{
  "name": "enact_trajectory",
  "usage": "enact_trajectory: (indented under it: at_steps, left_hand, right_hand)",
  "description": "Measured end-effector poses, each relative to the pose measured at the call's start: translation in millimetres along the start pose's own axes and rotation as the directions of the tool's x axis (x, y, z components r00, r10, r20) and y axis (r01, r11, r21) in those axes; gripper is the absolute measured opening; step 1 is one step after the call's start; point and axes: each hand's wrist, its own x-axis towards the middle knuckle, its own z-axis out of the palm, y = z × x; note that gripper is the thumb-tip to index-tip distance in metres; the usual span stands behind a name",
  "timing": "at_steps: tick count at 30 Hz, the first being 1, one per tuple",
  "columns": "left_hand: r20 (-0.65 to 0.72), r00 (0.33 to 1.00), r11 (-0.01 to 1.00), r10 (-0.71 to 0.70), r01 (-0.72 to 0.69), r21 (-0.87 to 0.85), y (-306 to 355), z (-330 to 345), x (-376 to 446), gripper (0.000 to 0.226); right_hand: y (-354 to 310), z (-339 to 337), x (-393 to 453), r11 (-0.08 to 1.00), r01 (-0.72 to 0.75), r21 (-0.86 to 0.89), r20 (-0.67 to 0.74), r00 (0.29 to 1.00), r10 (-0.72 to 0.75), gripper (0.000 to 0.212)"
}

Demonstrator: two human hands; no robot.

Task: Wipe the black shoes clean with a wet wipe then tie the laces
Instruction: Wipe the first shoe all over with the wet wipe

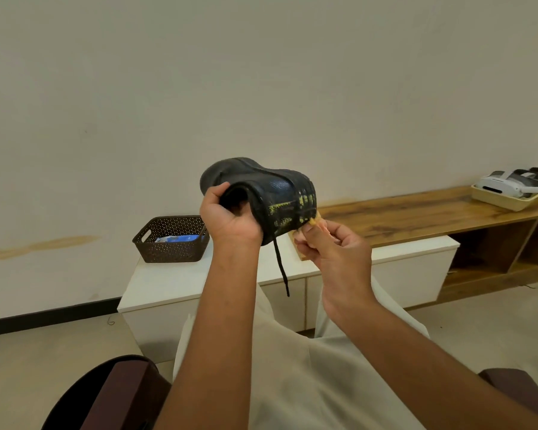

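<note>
1. Black shoe [258,190] sits at frame centre, lifted above the white worktop [168,279]; the left hand [230,217] grips its opening.
2. Right hand [326,243] pinches a yellowed wipe [316,222] against the shoe's side.
3. One lace [281,268] dangles.
4. Brown basket [171,240] stands left of centre.

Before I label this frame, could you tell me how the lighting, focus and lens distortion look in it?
In the head view the light is soft and even, without hard shadows or glare; the black shoe keeps little surface detail; the wipe pinched by the right hand looks slightly blurred; the wide-angle lens visibly bends the white cabinet and the wooden shelf towards the edges.
</note>
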Motion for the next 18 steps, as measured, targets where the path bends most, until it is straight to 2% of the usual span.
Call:
enact_trajectory:
  at_steps: [5, 10, 14, 18]
  left_hand:
    - [0.059, 0.993, 0.983, -0.104, 0.094, 0.156, -6.0, 5.6, -18.5, 0.014]
    - [0.134, 0.982, 0.935, -0.132, 0.078, 0.347, -14.8, 2.9, -35.7, 0.027]
    - [0.181, 0.980, 0.943, -0.078, 0.014, 0.332, -17.9, -2.7, -38.0, 0.029]
    - [0.177, 0.983, 0.946, -0.054, -0.006, 0.323, -16.4, -9.3, -36.3, 0.054]
  right_hand:
    - [-7.4, -0.6, 5.7, 0.996, 0.072, -0.045, -0.026, 0.997, -0.073, 0.016]
    - [-16.7, -7.3, 7.8, 0.956, 0.228, -0.185, 0.005, 0.973, -0.231, 0.006]
    - [-24.4, -10.8, 11.4, 0.883, 0.353, -0.308, 0.060, 0.934, -0.352, 0.004]
    - [-22.4, -13.8, 11.4, 0.842, 0.375, -0.388, 0.096, 0.925, -0.368, 0.004]
